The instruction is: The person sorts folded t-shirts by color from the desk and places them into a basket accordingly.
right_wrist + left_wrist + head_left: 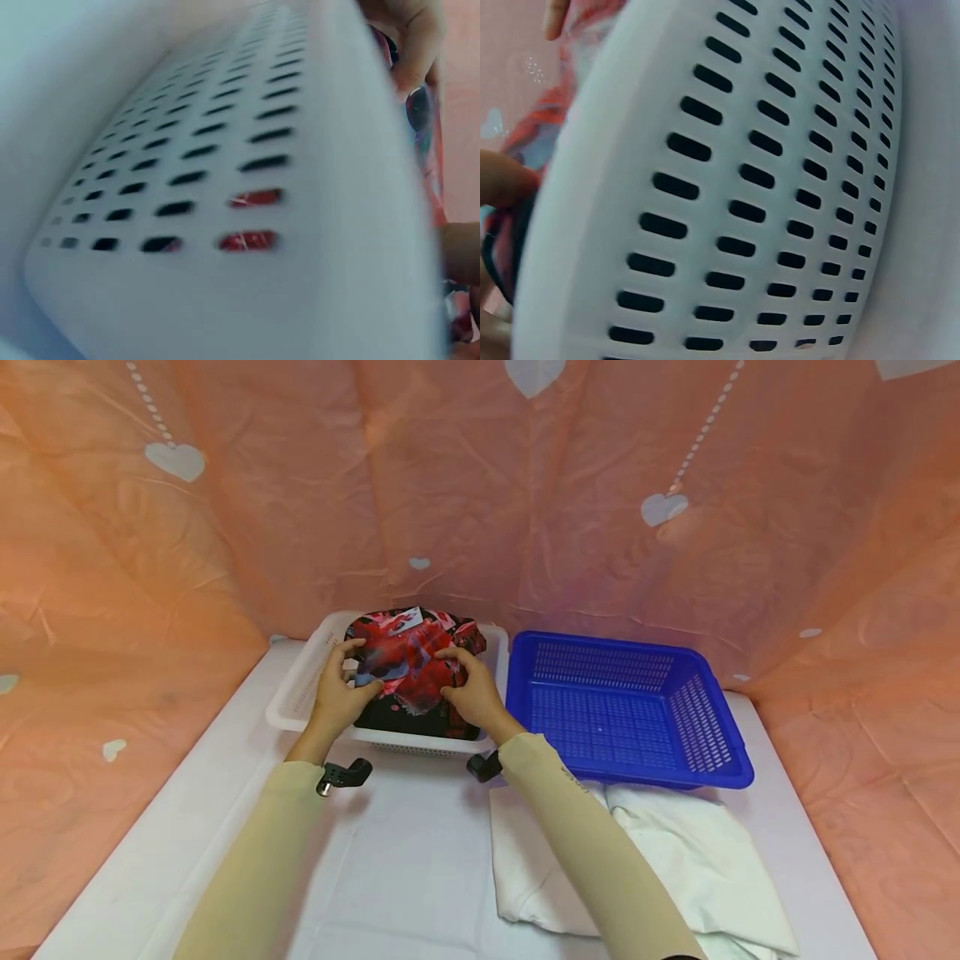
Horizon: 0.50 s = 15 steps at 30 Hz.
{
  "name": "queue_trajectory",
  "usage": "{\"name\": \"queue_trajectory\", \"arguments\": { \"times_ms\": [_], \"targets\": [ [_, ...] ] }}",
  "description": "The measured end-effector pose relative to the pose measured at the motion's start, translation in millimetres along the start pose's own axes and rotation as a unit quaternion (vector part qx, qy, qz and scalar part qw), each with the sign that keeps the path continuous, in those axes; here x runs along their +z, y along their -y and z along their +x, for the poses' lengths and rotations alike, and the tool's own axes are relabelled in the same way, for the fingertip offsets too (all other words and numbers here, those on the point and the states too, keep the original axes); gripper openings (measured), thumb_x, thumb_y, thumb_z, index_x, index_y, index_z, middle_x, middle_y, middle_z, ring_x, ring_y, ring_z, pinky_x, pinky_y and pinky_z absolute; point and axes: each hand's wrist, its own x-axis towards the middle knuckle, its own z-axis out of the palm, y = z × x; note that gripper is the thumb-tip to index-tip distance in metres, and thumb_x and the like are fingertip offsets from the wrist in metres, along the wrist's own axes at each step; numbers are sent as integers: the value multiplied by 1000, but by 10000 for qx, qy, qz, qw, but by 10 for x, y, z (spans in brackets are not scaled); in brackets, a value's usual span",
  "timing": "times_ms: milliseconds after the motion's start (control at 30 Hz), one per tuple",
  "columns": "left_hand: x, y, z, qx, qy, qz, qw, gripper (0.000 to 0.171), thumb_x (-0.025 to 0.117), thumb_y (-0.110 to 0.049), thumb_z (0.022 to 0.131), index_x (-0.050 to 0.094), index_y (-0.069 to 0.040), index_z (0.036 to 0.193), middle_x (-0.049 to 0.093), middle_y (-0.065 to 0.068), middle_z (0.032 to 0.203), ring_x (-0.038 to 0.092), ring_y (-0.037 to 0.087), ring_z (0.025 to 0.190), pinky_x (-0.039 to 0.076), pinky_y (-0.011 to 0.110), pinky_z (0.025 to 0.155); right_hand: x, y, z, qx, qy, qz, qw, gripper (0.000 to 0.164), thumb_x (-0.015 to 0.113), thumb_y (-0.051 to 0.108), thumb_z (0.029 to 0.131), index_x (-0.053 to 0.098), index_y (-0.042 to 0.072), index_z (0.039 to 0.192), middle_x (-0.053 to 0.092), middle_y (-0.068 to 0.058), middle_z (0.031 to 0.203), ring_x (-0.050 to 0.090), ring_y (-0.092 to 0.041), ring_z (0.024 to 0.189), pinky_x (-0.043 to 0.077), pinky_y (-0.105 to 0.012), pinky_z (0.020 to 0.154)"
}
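Grasped by the left hand and right hand, red-and-black cloth sits in the white basket, left of the blue basket.

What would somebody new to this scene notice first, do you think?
Probably the red-and-black cloth in the white basket, with the left grip and right grip on either side of it. Next, likely the bright blue basket to the white one's right. Behind both hangs an orange curtain with pale hearts.
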Motion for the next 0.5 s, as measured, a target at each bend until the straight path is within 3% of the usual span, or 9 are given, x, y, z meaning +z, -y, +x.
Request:
{"name": "queue_trajectory", "arguments": {
  "times_ms": [200, 367, 500],
  "targets": [
    [-9, 115, 33, -537, 260, 469, 9971, 67, 67, 0, 83, 39, -12, 143, 39, 20, 137, 51, 32, 97, 44, 16, 64, 90, -81, 14, 122, -123, -364, 9992, 49, 66, -5, 81, 60, 15, 125, 59, -12, 107, 37, -13, 64, 35, -26, 62],
    [-9, 139, 48, -772, 304, 725, 9939, 65, 67, -3, 83, 41, -14, 142, 41, 20, 140, 51, 31, 100, 44, 23, 70, 126, -134, 21, 338, -109, -393, 9986, 47, 64, -4, 83, 59, 14, 126, 59, -12, 125, 34, -12, 53, 36, -24, 55],
    [-15, 151, 63, -865, 331, 954, 9911, 65, 68, -4, 83, 43, -13, 142, 45, 20, 140, 51, 28, 98, 41, 26, 73, 144, -149, 29, 465, -116, -459, 9978, 47, 63, -3, 84, 58, 12, 129, 52, -13, 139, 42, -17, 61, 39, -26, 59]
  ]
}}
